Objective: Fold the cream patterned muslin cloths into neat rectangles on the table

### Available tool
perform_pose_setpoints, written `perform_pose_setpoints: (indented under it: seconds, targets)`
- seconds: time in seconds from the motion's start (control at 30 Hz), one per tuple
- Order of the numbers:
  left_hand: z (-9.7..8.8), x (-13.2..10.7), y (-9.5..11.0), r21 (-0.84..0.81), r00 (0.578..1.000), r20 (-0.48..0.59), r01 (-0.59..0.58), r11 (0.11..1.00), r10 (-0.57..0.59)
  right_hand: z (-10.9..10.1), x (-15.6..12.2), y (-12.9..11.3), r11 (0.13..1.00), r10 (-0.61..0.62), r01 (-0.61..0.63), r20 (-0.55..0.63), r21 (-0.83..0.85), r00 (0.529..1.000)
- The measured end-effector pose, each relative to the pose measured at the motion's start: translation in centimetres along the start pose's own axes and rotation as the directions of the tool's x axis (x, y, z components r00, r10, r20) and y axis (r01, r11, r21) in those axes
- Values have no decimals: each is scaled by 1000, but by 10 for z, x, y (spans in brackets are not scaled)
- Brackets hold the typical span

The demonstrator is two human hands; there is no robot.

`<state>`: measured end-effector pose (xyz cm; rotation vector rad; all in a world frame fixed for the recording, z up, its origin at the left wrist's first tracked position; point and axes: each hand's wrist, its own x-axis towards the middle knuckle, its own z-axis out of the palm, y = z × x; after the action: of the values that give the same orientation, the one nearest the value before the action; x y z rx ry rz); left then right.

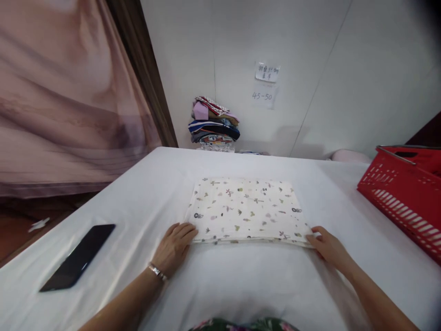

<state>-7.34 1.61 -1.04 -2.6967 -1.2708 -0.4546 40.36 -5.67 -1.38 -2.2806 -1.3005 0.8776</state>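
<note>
A folded white cloth [244,209] printed with small plants and other little figures lies flat on the white-covered table. Its folded layers show along the near edge. At the near left corner, my left hand [177,241] has its fingers closed over the cloth, and the thumb is mostly hidden. A silver bracelet [157,271] circles that wrist. My right hand [325,246] pinches the near right corner between thumb and fingers.
A black phone [78,257] lies on the left of the table [138,197]. At the right edge stands a red plastic basket [406,193]. Behind the table are a stack of folded fabrics [214,124] and a wall with paper notes [264,94]. A pink curtain [76,92] hangs at left.
</note>
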Motion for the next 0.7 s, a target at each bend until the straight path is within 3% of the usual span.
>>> perform_pose_setpoints:
  seconds: [0.2,0.3,0.4,0.47,0.53,0.63,0.7]
  targets:
    - [-4,-11,-4,-85,994,72,84,993,-77,-7,-7,-1,912,-76,19,-124,-411,989]
    - [-16,5,-2,-154,981,92,184,971,-171,-4,-6,-22,867,-294,177,-192,-466,936]
    - [-22,45,4,-159,983,14,184,970,-184,14,3,-72,804,-538,453,-148,-385,830]
    - [-15,76,6,-120,992,-1,128,984,-129,34,14,-115,703,-658,610,-11,-365,753]
    - [1,100,4,-52,989,58,138,989,-135,57,29,-158,620,-709,698,124,-359,694]
    - [31,112,-6,50,945,209,247,968,-252,87,60,-204,539,-730,747,228,-389,645]
    - [47,109,-14,77,924,258,270,960,-281,101,81,-218,525,-711,735,253,-429,656]
